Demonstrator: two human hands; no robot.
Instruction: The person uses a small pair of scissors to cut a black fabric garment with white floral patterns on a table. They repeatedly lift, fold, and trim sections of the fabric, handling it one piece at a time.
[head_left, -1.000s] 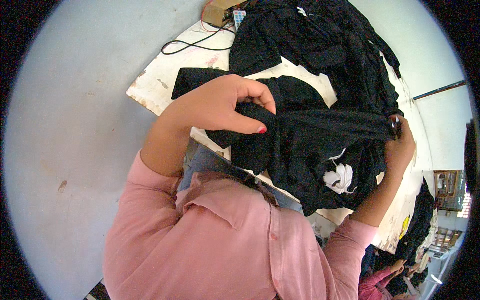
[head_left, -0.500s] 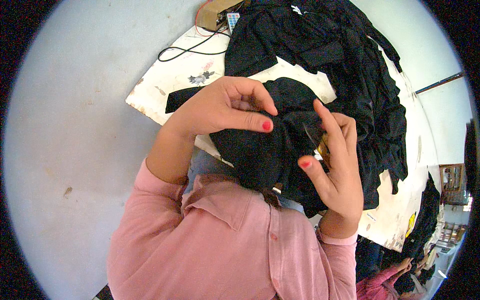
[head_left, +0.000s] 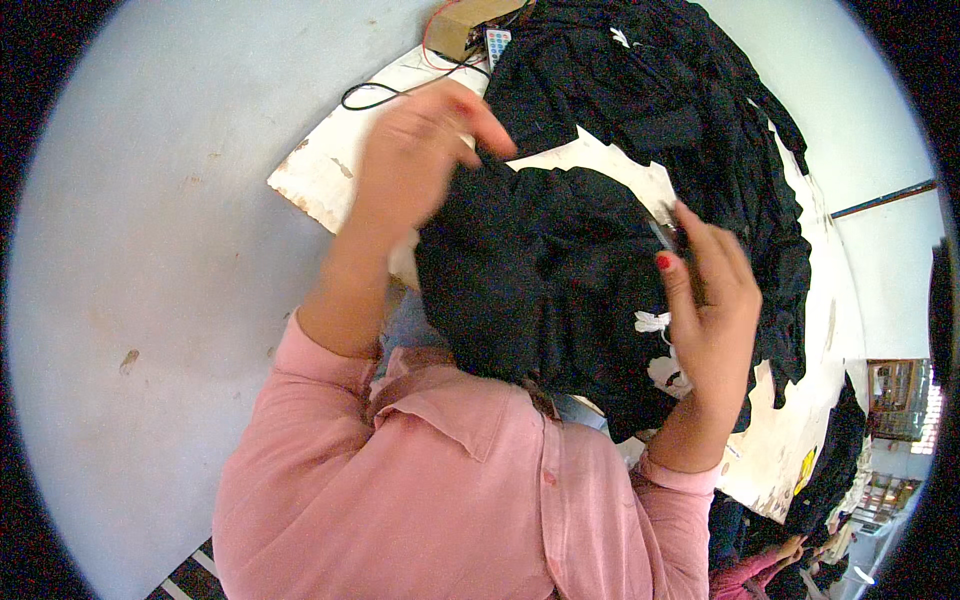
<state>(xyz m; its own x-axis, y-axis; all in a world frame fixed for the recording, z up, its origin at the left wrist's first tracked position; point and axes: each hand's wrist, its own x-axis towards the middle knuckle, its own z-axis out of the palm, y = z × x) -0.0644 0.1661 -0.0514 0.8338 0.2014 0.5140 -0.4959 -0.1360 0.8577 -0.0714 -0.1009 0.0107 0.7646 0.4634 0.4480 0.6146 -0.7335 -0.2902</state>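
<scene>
A black cloth garment point(head_left: 540, 270) lies spread over the table edge in front of me. My left hand point(head_left: 425, 150), smeared by motion, is at its upper left corner, with fingers bent and closed on the cloth. Over the right side of the garment is my right hand point(head_left: 715, 290), its fingers curled round a small thin metal tool point(head_left: 661, 236) that looks like thread snips. Much of this tool is hidden by the fingers. Beside the right hand's thumb, white tag-like pieces point(head_left: 652, 322) show on the cloth.
A large heap of black garments point(head_left: 640, 80) covers the far and right parts of the white table point(head_left: 325, 160). At the far left stand a cardboard box point(head_left: 455, 28), a remote control point(head_left: 497, 44) and a black cable point(head_left: 365, 98). Another person's pink sleeve point(head_left: 740, 578) shows at lower right.
My left hand has moved up and left, drawing the cloth's corner outward. My right hand has shifted right. The garment lies wider, and white pieces on its right side now show.
</scene>
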